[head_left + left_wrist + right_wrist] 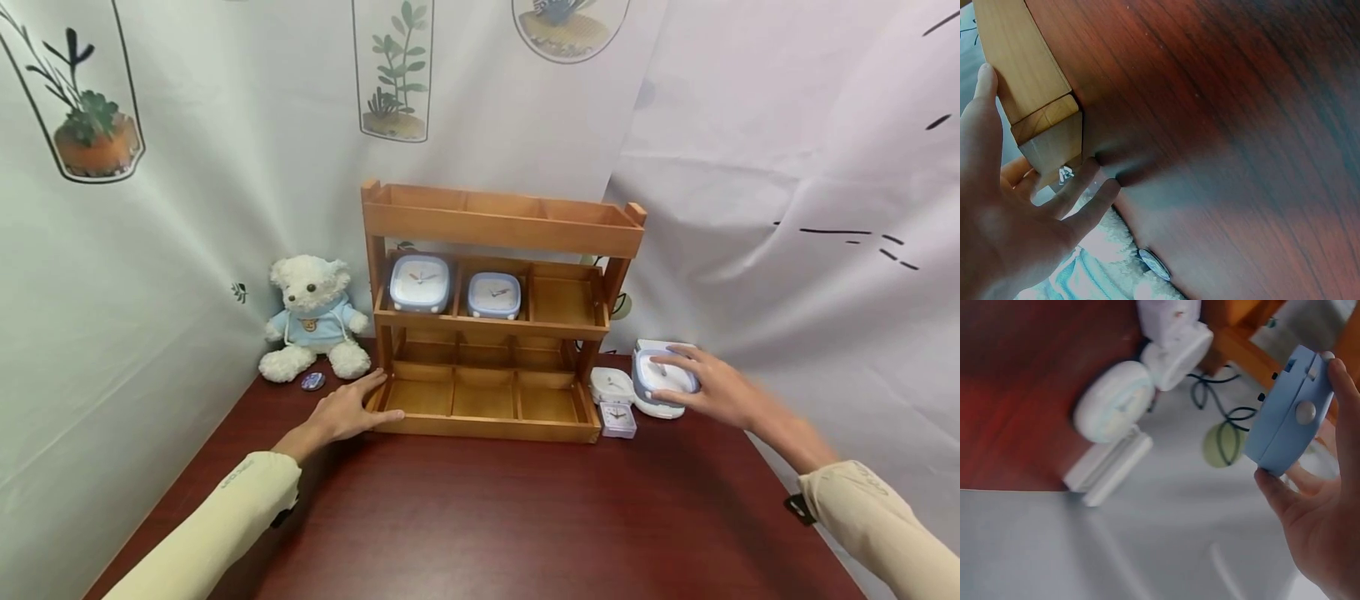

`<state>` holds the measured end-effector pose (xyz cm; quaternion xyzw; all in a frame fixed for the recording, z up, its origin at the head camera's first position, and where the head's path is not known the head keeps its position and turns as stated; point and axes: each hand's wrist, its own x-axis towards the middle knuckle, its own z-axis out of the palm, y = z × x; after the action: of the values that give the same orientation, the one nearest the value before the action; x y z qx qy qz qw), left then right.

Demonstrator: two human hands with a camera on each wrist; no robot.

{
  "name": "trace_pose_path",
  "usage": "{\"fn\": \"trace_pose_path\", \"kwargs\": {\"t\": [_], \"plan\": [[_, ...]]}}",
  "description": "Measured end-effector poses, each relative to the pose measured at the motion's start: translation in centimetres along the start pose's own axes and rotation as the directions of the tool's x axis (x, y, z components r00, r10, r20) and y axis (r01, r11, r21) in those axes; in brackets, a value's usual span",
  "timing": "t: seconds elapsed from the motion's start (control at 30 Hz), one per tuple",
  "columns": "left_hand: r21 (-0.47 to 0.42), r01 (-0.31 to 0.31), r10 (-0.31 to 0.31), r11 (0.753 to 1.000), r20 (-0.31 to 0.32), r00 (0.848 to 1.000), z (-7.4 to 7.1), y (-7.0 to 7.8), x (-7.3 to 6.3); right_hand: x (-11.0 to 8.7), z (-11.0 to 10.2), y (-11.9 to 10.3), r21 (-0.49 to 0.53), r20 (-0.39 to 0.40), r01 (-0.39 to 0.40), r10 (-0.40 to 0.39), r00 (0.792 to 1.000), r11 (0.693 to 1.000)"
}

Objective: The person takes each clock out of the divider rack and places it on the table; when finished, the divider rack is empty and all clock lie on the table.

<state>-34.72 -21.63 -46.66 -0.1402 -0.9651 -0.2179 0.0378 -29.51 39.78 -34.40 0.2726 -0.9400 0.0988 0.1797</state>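
My right hand [716,387] holds a blue alarm clock [660,373] at the right, lifted above the white clocks. In the right wrist view the blue clock [1291,412] is seen from its edge, thumb and fingers at opposite ends. At the lower left corner of the wooden shelf [487,429] rests my left hand [348,412], its fingers spread and mostly straight against the end, the thumb along the front. Two blue-rimmed clocks stand in the middle tier: a larger clock [420,283] in the left compartment and a smaller clock [494,295] in the centre one.
Right of the shelf stand a white clock [611,385], a small square clock [617,419] and a round white clock [663,410]. A teddy bear [311,321] in a blue hoodie sits left, with a small round badge [312,382] beside it. Patterned cloth [262,150] hangs behind.
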Motion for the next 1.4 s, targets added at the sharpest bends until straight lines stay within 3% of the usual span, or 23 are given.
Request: {"fn": "trace_pose_path", "kwargs": {"t": [0.4,0.7,1.0,1.23,1.4], "plan": [[0.000,-0.006,0.006,1.000,0.000,1.000,0.1,-0.1,-0.3,-3.8,4.4,3.1,0.003,-0.057,0.043,-0.043,0.997,0.999],[0.005,-0.004,0.004,1.000,-0.001,1.000,0.0,-0.2,-0.3,-5.8,6.9,4.5,0.048,0.024,-0.049,0.048,0.999,0.998],[0.009,0.005,-0.005,1.000,0.001,1.000,0.2,-0.1,-0.2,-6.5,8.3,5.4,0.075,0.070,-0.096,0.091,0.993,0.993],[0.015,0.004,-0.004,1.000,-0.004,1.000,0.3,-0.1,0.0,-6.6,9.2,6.1,0.059,-0.009,-0.039,0.040,0.999,0.998],[0.016,-0.001,0.001,1.000,-0.002,1.000,0.2,-0.1,0.1,-6.4,9.4,6.4,0.072,-0.008,-0.047,0.048,0.999,0.996]]}}
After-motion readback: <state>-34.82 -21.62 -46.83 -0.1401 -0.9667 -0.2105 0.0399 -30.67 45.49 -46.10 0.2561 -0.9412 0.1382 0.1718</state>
